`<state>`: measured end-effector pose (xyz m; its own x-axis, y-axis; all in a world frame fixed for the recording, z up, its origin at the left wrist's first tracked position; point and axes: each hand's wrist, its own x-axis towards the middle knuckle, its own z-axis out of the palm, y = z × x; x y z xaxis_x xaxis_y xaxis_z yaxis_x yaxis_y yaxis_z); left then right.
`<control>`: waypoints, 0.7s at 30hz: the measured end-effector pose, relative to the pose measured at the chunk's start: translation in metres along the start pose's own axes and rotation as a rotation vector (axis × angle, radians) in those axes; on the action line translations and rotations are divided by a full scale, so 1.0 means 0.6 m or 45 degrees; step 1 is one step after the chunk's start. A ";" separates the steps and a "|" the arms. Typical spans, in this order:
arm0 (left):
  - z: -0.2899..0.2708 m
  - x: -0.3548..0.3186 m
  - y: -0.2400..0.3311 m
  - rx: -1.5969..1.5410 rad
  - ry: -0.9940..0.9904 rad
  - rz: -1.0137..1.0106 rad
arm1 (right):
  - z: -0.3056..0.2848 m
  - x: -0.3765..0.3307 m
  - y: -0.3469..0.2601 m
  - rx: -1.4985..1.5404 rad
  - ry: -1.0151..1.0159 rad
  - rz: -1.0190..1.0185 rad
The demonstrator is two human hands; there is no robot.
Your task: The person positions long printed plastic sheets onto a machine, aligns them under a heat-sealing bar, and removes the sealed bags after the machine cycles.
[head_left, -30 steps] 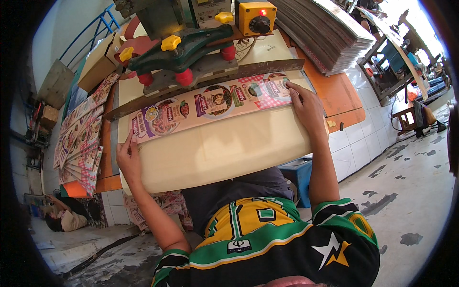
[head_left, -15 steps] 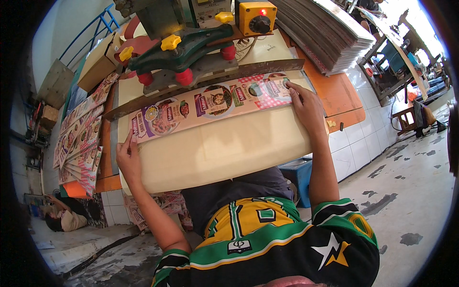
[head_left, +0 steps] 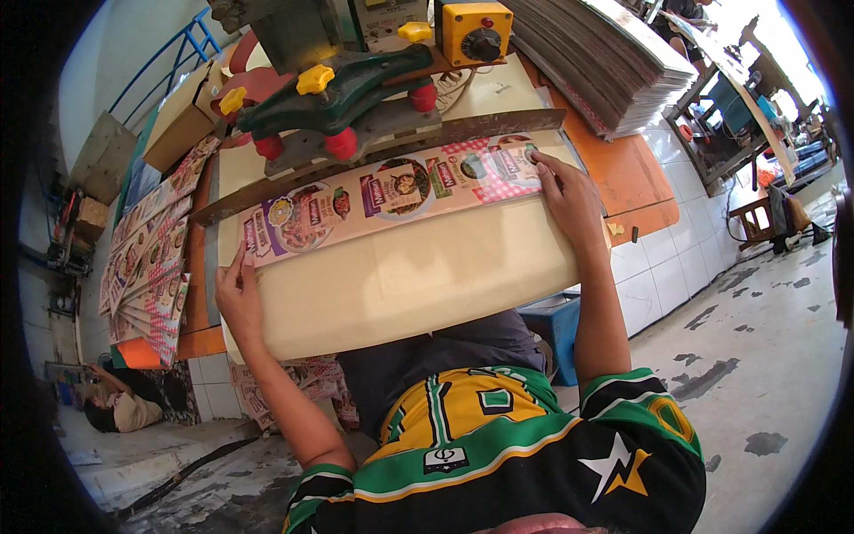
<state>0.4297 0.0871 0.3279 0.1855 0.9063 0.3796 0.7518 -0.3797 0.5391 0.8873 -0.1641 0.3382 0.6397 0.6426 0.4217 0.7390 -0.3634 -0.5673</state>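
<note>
Machine (head_left: 347, 89) partly beyond upper edge

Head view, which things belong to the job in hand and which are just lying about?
Seemingly in use: printed strip, touched by left hand and right hand; cream sheet; metal bar; green frame; fanned strips.

Seemingly lying about: cardboard box; blue bin; wooden stool.

Red indicator lamp (head_left: 487, 23) now dull, bright glow gone, on the yellow control box (head_left: 455, 34)

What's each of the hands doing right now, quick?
Left hand: fingers partly curled at the left end of the printed strip; grip cannot be told.
Right hand: fingers at the strip's right end; grip cannot be told.
</note>
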 end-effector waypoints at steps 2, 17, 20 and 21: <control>-0.002 -0.001 -0.001 -0.010 -0.015 -0.013 | 0.000 0.001 -0.002 0.011 -0.030 0.027; 0.010 0.095 0.014 -0.014 -0.255 -0.092 | 0.008 0.075 0.015 -0.070 -0.252 0.080; 0.016 0.097 -0.007 0.092 -0.247 -0.002 | 0.017 0.070 0.008 -0.178 -0.203 0.073; 0.017 0.096 -0.009 0.109 -0.235 0.015 | 0.019 0.068 0.006 -0.219 -0.191 0.084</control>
<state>0.4426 0.1431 0.3391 0.3014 0.9235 0.2373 0.7985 -0.3805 0.4666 0.9137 -0.1315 0.3454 0.6587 0.7021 0.2705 0.7300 -0.5092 -0.4559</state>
